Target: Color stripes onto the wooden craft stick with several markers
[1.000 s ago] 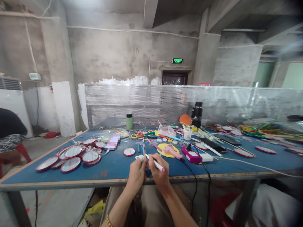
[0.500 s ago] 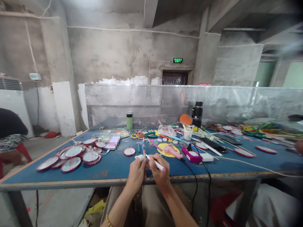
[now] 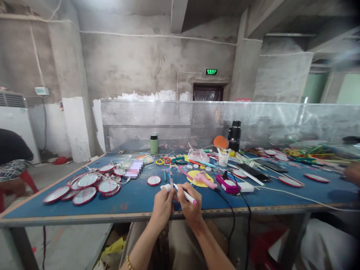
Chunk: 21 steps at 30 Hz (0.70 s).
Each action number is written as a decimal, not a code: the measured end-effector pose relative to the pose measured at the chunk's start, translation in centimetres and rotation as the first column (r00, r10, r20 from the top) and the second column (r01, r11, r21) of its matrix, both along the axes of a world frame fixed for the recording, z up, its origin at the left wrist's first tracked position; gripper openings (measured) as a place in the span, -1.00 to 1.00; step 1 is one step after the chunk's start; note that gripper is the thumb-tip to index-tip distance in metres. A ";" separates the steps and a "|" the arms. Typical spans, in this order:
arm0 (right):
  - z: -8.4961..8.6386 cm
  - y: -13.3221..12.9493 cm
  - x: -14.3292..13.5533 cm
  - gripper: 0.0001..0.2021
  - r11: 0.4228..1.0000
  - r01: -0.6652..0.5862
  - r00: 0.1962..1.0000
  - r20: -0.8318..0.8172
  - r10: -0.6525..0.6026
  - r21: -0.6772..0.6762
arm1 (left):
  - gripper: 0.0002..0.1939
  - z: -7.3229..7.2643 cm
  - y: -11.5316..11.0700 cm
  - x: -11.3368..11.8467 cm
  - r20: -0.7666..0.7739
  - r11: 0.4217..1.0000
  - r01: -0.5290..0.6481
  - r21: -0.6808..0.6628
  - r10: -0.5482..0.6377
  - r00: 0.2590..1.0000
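Note:
My left hand (image 3: 164,200) is closed near the table's front edge, pinching a thin flat pinkish strip (image 3: 171,175) that stands up from the fingers. A white wrapping (image 3: 165,186) covers one of its fingertips. Close beside it, my right hand (image 3: 190,202) grips a white marker pen (image 3: 189,196) with a pink end, its tip pointing at the strip. Whether tip and strip touch I cannot tell. Just beyond the hands lies a round red-rimmed mirror (image 3: 154,180). To their right, a pink glue gun (image 3: 204,179) rests on a yellow disc (image 3: 194,174).
Several red-rimmed mirrors (image 3: 84,195) are piled at the left. A purple device (image 3: 228,184), black phone (image 3: 253,171) and cables lie to the right. Behind stand a green bottle (image 3: 153,145), a cup (image 3: 223,158) and a black thermos (image 3: 234,137). Another person's hand (image 3: 353,174) is at the right edge.
My hands, the strip and the marker pen have barely moved. At the far right, the other person's hand reaches further into view over the table.

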State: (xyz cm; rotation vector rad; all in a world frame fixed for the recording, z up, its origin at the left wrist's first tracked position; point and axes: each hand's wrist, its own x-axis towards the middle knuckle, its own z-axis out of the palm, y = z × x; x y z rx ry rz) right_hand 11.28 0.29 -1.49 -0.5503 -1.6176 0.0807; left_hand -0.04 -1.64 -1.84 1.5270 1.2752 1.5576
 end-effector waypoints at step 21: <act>0.2 0.1 -0.1 -0.78 1.000 -0.005 1.000 0.019 0.004 0.020 | -0.56 -0.2 0.2 0.1 0.006 1.000 -0.029 0.011 0.029 1.000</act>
